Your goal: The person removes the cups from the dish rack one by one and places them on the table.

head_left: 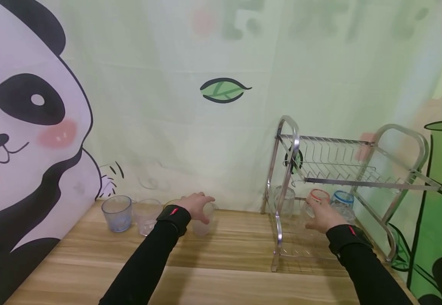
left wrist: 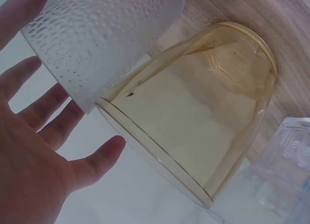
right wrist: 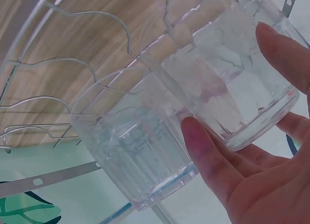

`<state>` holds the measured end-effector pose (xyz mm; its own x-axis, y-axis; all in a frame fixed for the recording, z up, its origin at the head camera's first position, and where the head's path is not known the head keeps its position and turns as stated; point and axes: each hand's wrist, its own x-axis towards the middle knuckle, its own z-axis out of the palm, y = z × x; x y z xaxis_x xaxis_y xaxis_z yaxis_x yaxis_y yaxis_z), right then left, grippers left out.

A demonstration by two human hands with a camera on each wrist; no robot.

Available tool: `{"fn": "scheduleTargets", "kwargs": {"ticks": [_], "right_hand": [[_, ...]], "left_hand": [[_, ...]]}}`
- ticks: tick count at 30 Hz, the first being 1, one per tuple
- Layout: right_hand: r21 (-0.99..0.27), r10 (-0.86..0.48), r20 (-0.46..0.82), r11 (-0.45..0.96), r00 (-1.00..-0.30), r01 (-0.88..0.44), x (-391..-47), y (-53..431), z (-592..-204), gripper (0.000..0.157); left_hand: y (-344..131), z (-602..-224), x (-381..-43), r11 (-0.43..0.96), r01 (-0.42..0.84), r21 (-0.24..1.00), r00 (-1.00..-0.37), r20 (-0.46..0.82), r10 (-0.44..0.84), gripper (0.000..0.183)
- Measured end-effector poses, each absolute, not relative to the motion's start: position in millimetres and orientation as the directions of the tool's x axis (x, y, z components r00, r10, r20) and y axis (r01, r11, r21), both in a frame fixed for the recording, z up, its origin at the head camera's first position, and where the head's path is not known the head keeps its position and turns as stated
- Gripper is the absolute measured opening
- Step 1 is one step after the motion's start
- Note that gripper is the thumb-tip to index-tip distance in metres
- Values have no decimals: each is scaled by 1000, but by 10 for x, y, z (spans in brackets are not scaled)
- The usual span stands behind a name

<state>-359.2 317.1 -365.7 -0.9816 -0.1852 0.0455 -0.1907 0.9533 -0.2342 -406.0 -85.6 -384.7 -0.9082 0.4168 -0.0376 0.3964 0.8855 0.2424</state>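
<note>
My left hand [head_left: 196,206] hovers by a frosted, dimpled glass [left wrist: 101,44], its fingers spread and the thumb apart from it. An amber glass [left wrist: 193,107] stands beside that one, partly hidden by the hand in the head view. Inside the rack's lower level, my right hand [head_left: 325,215] holds an upside-down clear glass with a red-tinted base [head_left: 320,195], digits around its base end. Another inverted glass, with a blue-tinted base [head_left: 343,196], stands alongside; one finger [right wrist: 206,153] of the right hand lies between the two.
A two-level metal dish rack [head_left: 278,237] stands on the right of the wooden table [head_left: 236,250]. Another clear glass [head_left: 283,201] is at its left end. Left of the frosted glass are a bluish glass [head_left: 117,216] and a clear glass [head_left: 147,214]. A printed cloth [head_left: 160,106] hangs behind.
</note>
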Motion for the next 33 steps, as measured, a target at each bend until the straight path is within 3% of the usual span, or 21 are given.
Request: {"fn": "scheduleTargets", "kwargs": {"ticks": [8,13,19,27,33], "right_hand": [[-179,-204,70,960,-977,-213,-3554,3110,-3525,78],[-142,-244,95,956,-965,-256,-3531,3078,-3374,70],[-127,-256,77,956,-964,-264,-3483,3095,-3202,77],[-202,-262,154,936,-953,-290,-3383,3199,-3044,83],[-324,-221,263,897,-939,-302,-3252,3248,-3074,87]], "left_hand": [[-887,-3798,-3994,890,393,232,-910,-42,413,66],[-912,-3813,-3969,878,406,252,-904,-30,426,85],[-943,-3874,-3971,859,441,261,-892,21,451,102],[-937,-4035,-3897,780,567,264,-823,223,522,101],[-870,-4086,-3688,769,595,234,-771,435,464,92]]}}
